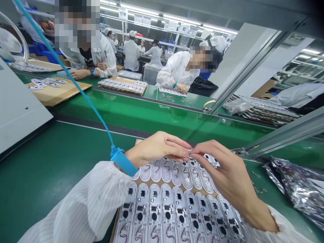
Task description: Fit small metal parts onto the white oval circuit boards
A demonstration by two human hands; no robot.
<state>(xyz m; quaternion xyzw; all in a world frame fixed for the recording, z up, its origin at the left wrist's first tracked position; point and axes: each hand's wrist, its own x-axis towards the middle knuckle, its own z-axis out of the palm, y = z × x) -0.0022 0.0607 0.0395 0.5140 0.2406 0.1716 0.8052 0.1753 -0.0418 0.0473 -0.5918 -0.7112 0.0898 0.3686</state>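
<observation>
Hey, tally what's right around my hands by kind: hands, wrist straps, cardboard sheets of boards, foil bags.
Left hand and right hand: 2
Blue wrist strap: 1
Cardboard sheet of white circuit boards: 1
Silver foil bag: 1
Total: 5

Glossy white circuit boards (164, 206) — matt brown cardboard (114, 229) beneath them.

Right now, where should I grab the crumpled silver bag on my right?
Grip the silver bag by its left edge, coming from the left with your right hand: that crumpled edge lies closest and seems to lift off the green bench.
</observation>
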